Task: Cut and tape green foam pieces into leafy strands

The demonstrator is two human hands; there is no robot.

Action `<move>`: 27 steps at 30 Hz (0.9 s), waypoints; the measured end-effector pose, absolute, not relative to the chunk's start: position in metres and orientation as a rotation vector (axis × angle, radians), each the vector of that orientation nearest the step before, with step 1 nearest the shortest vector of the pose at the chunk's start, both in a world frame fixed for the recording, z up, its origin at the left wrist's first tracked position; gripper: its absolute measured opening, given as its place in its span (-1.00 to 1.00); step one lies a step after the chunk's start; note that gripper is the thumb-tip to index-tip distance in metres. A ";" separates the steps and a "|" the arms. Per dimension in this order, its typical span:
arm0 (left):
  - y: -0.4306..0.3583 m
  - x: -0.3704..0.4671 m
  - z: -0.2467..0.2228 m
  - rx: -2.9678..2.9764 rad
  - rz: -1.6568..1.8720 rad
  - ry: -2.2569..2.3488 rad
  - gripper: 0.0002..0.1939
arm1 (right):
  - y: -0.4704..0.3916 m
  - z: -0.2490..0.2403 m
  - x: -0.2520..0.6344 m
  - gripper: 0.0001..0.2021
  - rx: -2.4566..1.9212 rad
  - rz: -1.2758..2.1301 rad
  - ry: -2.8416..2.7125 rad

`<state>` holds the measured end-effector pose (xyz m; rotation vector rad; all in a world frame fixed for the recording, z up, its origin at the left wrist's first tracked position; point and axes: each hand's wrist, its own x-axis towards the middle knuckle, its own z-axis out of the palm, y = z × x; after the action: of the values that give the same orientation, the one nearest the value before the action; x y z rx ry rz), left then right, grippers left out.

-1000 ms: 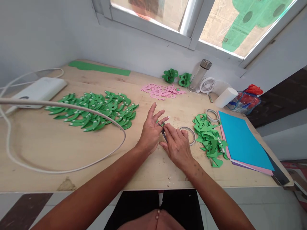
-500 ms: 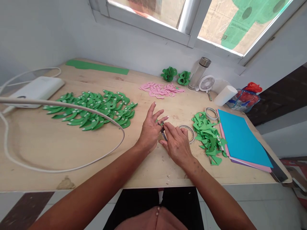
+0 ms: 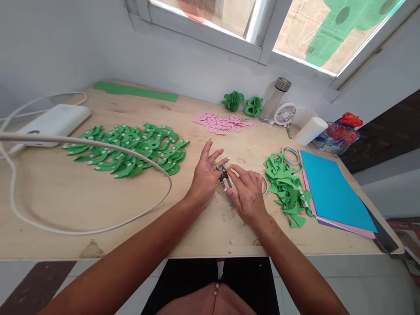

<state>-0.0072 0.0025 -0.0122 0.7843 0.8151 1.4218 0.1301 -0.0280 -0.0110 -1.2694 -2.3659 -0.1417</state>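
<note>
In front of me, my right hand (image 3: 247,192) grips small thread snips (image 3: 225,178), dark-bladed, their tips pointing away from me. Close on its left is my left hand (image 3: 204,180), the thumb side against the snips and the other fingers spread upward. A small bit of green paper (image 3: 215,163) shows between the left fingers; most of it is hidden. Behind my right hand lies a roll of tape (image 3: 265,185), partly covered. Green paper scraps (image 3: 288,188) are heaped to the right, and many curved green cutouts (image 3: 131,148) with white tabs lie to the left.
Pink cutouts (image 3: 223,123) and two green paper balls (image 3: 232,101) sit at the back, near a bottle (image 3: 275,98) and small fan (image 3: 285,114). A white cable (image 3: 98,231) loops over the left side. Blue sheets (image 3: 337,188) and another tape roll (image 3: 291,156) are right.
The right hand has shifted slightly right and the snips' blades and handles show more, spread apart. The left hand has barely moved. The whole view has shifted a little.
</note>
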 end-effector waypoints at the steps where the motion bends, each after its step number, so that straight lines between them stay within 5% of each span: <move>1: 0.002 -0.007 -0.012 0.789 1.418 0.818 -0.01 | -0.028 -0.011 0.130 -0.59 -1.253 -0.121 -2.379; 27: 0.001 -0.007 -0.017 0.970 1.373 0.806 -0.04 | -0.027 -0.022 0.123 -0.64 -1.195 -0.189 -2.376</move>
<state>-0.0073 0.0010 -0.0165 0.9696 0.8062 1.3733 0.1235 -0.0265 -0.0217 -1.1954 -2.3759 -0.1889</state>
